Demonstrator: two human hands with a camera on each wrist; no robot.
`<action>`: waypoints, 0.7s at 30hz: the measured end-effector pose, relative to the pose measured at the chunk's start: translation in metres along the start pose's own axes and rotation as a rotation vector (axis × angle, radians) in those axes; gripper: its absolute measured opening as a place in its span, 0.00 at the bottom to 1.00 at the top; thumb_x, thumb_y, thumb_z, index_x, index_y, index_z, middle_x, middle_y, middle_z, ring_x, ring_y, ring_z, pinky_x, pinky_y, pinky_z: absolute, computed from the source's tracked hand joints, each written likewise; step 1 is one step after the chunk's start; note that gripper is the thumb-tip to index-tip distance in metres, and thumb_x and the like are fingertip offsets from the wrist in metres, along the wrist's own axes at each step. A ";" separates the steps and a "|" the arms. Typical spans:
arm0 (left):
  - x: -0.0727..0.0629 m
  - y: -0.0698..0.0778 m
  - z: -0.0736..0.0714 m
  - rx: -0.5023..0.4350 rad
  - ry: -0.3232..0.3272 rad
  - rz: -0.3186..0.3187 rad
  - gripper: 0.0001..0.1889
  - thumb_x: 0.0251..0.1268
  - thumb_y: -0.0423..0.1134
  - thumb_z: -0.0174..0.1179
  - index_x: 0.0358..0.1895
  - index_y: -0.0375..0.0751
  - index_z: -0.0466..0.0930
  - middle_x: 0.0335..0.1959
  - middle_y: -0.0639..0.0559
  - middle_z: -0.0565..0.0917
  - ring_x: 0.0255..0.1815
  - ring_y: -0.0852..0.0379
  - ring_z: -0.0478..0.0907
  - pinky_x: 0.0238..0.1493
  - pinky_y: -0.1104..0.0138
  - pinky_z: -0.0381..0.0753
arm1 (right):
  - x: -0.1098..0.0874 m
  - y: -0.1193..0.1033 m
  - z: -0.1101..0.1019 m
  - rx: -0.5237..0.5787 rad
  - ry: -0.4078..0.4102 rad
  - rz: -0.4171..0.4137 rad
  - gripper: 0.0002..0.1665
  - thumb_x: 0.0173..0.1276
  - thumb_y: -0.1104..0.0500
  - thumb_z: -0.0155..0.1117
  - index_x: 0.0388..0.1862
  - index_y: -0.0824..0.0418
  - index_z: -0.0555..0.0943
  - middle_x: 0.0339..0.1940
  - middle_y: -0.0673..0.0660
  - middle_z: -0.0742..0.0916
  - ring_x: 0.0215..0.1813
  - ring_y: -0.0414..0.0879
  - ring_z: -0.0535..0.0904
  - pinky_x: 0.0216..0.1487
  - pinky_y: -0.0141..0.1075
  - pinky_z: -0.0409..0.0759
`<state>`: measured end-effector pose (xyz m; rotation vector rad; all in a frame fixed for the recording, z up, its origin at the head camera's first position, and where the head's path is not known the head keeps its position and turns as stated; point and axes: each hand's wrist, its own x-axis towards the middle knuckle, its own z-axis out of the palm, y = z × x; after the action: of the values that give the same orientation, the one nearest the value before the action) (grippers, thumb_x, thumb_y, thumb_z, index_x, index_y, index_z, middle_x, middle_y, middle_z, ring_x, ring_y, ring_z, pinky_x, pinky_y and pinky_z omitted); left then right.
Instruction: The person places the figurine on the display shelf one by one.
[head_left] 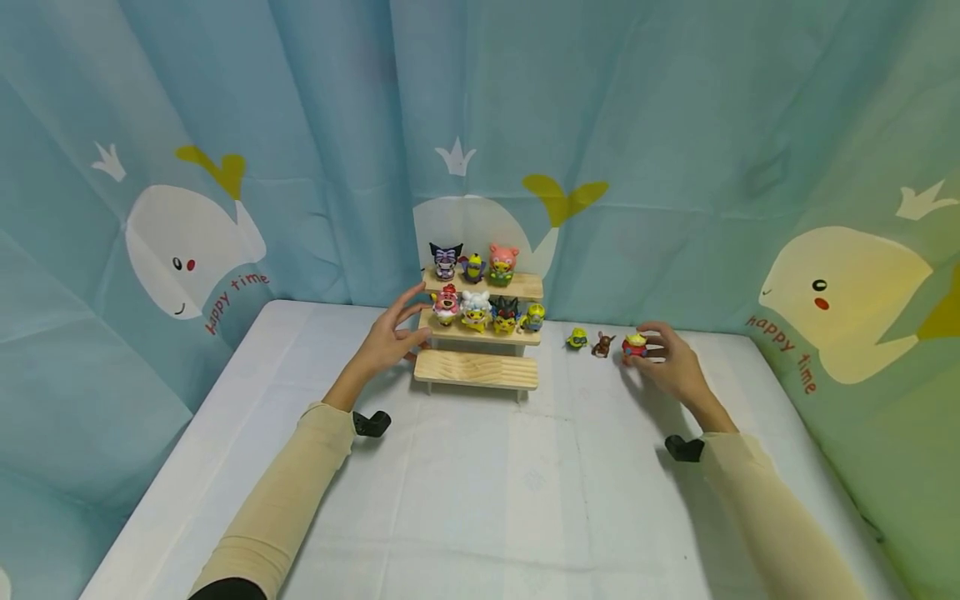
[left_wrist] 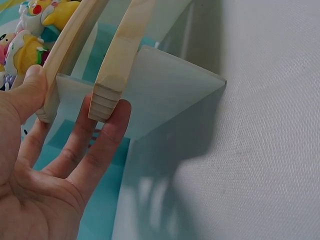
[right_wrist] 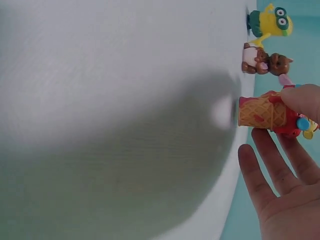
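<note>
A three-tier wooden display stand [head_left: 480,371] holds several small figurines on its top and middle tiers, while its lowest board is bare. My left hand [head_left: 390,337] grips the stand's left end, the thumb lying against one board [left_wrist: 67,50] and fingertips touching the end of another [left_wrist: 112,85]. Over at the right, my right hand [head_left: 673,365] pinches a red figurine with a yellow head [head_left: 634,343] between thumb and fingers. Seen by the right wrist camera, this figurine [right_wrist: 262,112] has a waffle-cone base, close to the tabletop; whether it touches is unclear.
Between the stand and my right hand are a yellow-green goggled figurine [head_left: 576,338] and a brown animal figurine [head_left: 603,344]. A white cloth covers the table [head_left: 525,500]. Blue-green curtains [head_left: 337,167] with whale prints hang behind and along the sides.
</note>
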<state>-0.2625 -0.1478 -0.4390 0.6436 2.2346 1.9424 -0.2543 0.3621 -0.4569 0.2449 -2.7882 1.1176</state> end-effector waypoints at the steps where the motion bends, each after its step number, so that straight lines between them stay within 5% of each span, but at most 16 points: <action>1: 0.000 0.000 0.000 -0.003 -0.001 0.001 0.41 0.77 0.32 0.59 0.85 0.56 0.49 0.79 0.32 0.60 0.44 0.27 0.85 0.39 0.32 0.82 | 0.000 -0.001 -0.001 -0.004 -0.004 -0.004 0.35 0.69 0.63 0.73 0.72 0.61 0.70 0.65 0.76 0.79 0.57 0.72 0.82 0.51 0.56 0.83; 6: 0.001 -0.001 0.000 -0.006 -0.002 -0.001 0.41 0.77 0.31 0.59 0.85 0.56 0.48 0.79 0.32 0.60 0.43 0.28 0.85 0.39 0.30 0.80 | -0.002 -0.010 -0.007 -0.023 -0.009 -0.049 0.34 0.70 0.62 0.72 0.72 0.63 0.70 0.63 0.77 0.80 0.56 0.72 0.82 0.52 0.64 0.81; 10: 0.001 -0.001 0.000 -0.015 -0.004 -0.008 0.41 0.77 0.31 0.59 0.85 0.56 0.48 0.79 0.32 0.60 0.44 0.30 0.86 0.40 0.29 0.79 | -0.005 -0.020 -0.014 -0.042 -0.012 -0.073 0.34 0.70 0.61 0.72 0.72 0.63 0.71 0.60 0.76 0.81 0.55 0.71 0.83 0.49 0.59 0.84; 17: 0.000 0.000 -0.001 -0.013 -0.008 -0.008 0.41 0.77 0.33 0.60 0.85 0.56 0.48 0.80 0.32 0.57 0.50 0.24 0.82 0.40 0.31 0.81 | -0.014 -0.032 -0.026 -0.028 -0.025 -0.092 0.32 0.71 0.58 0.72 0.71 0.60 0.71 0.59 0.74 0.83 0.53 0.65 0.85 0.41 0.31 0.83; 21: -0.001 0.000 -0.001 -0.020 -0.010 -0.007 0.41 0.77 0.32 0.59 0.85 0.56 0.48 0.81 0.32 0.57 0.53 0.23 0.81 0.39 0.31 0.81 | -0.018 -0.038 -0.031 -0.005 -0.018 -0.103 0.32 0.71 0.58 0.72 0.70 0.58 0.71 0.58 0.71 0.84 0.49 0.46 0.86 0.39 0.23 0.79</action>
<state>-0.2624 -0.1490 -0.4392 0.6411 2.2054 1.9520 -0.2278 0.3586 -0.4127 0.3950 -2.7580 1.0897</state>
